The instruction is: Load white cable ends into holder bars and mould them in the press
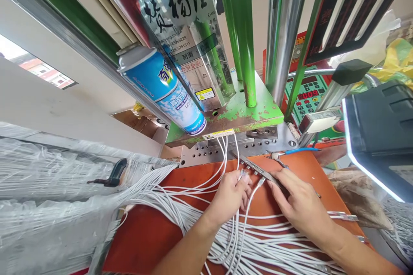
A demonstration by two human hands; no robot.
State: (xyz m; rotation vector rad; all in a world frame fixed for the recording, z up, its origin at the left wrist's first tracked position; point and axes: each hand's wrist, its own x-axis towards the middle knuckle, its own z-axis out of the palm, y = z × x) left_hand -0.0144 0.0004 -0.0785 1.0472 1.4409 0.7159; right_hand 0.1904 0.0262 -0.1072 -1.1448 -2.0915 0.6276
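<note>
My left hand (232, 193) pinches the plug end of a white network cable (238, 219), its clear connector showing at the fingertips. Beside it, my right hand (298, 200) grips one end of a narrow metal mould bar (254, 166) that has a row of small slots along its near side. One white cable with a clear plug (260, 181) sits at the bar's slot closest to my right hand. Under both hands a thick bundle of white cables (180, 210) spreads across the orange-red work surface (145, 236).
A green press (261, 114) stands behind, with a blue spray can (174, 99) on its ledge. Several cables run under its plate. Blue-handled cutters (279, 154) lie at the right rear. A control panel (306, 94) and a dark lamp-like box (380, 133) stand right.
</note>
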